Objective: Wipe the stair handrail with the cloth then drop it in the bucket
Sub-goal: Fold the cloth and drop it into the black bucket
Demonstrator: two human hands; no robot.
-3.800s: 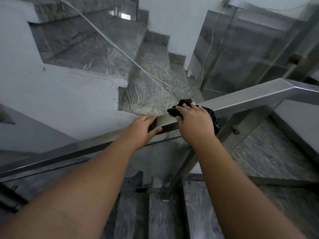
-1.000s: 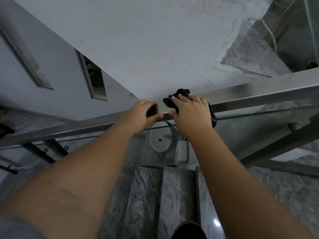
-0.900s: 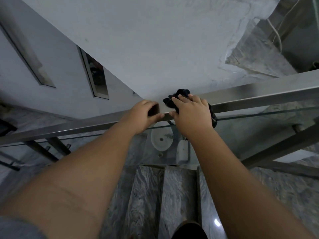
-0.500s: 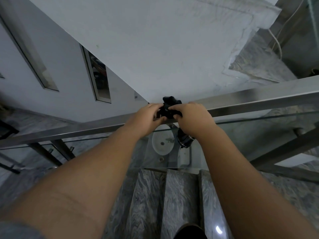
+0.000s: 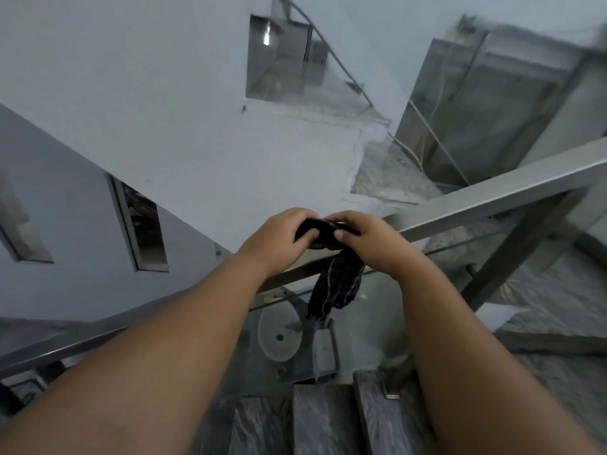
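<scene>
The cloth (image 5: 331, 257) has come off the handrail (image 5: 492, 195) since a second ago: both hands now bunch it at frame centre, a striped tail hanging below, which suggests refolding before more wiping. The left hand (image 5: 279, 241) and right hand (image 5: 364, 241) each have their grip clamped on it, arms outstretched; no bucket shows.

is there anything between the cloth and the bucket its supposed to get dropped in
Cannot say: no bucket is in view. Both hands, left and right, hold the dark cloth bunched above the handrail, one end hanging down in front of the glass panel.
</scene>
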